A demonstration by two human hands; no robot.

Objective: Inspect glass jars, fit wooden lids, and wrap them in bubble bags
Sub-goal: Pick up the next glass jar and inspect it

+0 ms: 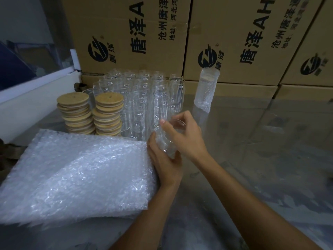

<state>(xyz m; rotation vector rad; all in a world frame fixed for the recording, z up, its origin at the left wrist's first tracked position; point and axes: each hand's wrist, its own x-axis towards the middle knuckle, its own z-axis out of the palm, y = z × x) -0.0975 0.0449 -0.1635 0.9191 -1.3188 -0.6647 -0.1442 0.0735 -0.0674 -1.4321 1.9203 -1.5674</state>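
2 hands on 1 glass jar: left hand cupped beneath, right hand clasping its rim.

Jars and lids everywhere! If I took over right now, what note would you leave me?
Left hand: cups the lower end of a bare jar, held tilted above the table.
Right hand: fingers grip the jar near its open rim.
Jars: a cluster stands at the back, no lids on.
Lids: two stacks left of the jars.
Bubble bags: a pile at front left.
Done: one wrapped jar stands by the boxes.
Left: check the held jar, add a lid, bag it, then do the others.
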